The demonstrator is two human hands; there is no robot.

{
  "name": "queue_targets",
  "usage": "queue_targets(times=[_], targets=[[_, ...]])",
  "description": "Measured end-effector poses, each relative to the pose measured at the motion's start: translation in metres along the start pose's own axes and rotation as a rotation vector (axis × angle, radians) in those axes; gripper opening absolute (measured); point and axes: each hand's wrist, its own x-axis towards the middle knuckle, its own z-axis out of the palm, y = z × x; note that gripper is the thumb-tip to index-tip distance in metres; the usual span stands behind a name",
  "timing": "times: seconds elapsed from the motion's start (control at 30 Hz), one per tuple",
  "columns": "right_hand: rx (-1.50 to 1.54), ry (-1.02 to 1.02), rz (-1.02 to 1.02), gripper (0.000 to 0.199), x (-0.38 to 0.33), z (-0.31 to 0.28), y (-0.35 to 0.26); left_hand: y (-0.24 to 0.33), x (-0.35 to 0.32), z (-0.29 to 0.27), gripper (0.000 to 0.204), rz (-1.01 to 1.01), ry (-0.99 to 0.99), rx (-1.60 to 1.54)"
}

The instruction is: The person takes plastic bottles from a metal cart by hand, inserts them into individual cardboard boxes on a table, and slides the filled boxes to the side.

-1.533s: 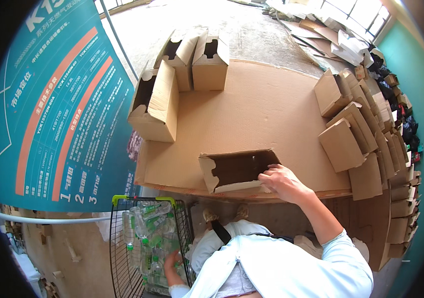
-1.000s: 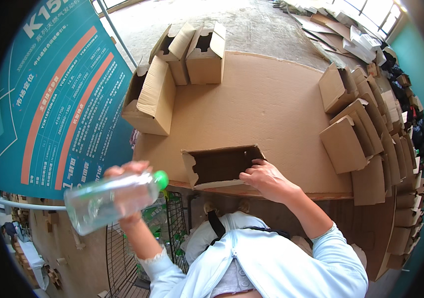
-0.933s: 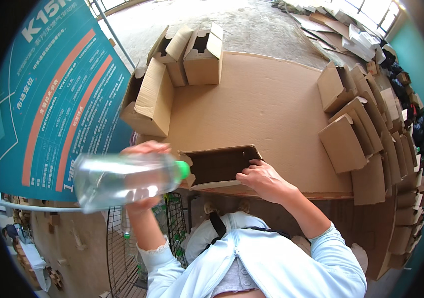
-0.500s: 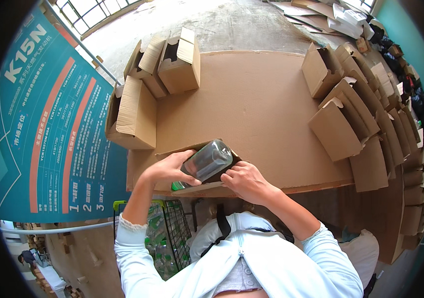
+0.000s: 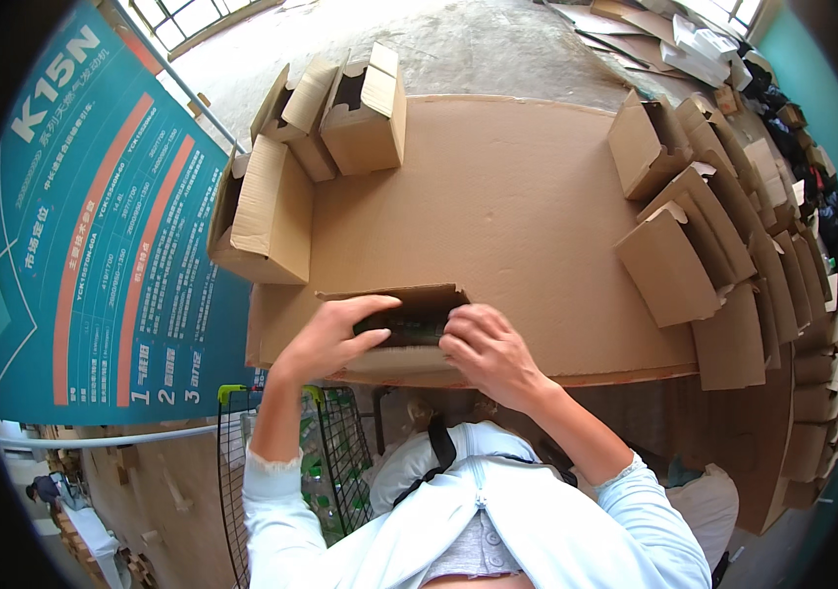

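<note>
An open cardboard box stands at the near edge of the cardboard-covered table, its dark mouth facing up. Deep inside lies a clear plastic bottle, mostly in shadow. My left hand is at the box's left end, thumb and fingers spread apart over the opening, gripping nothing. At the right end, my right hand has its fingers curled onto the box's edge, holding it.
Several open boxes stand at the table's far left, beside a large teal banner. Many more boxes lean in rows on the right. Below the table's left edge is a black wire basket of clear bottles. The tabletop is brown cardboard.
The bottle has gone from my left hand down into the box. My left hand has let it go and hovers at the opening. The right hand remains on the box's edge.
</note>
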Motion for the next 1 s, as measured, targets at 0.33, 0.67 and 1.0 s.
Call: queue_targets(times=[0.33, 0.67, 1.0], targets=[[0.607, 0.028, 0.369, 0.096, -0.017, 0.033, 0.013, -0.082, -0.066, 0.077, 0.126, -0.178, 0.445, -0.255], [0.611, 0.009, 0.340, 0.028, -0.023, 0.031, 0.024, -0.093, -0.061, 0.084, 0.082, 0.018, 0.549, -0.053], [0.381, 0.020, 0.376, 0.058, 0.015, 0.033, 0.022, -0.069, -0.045, 0.061, 0.075, 0.041, 0.675, 0.121]])
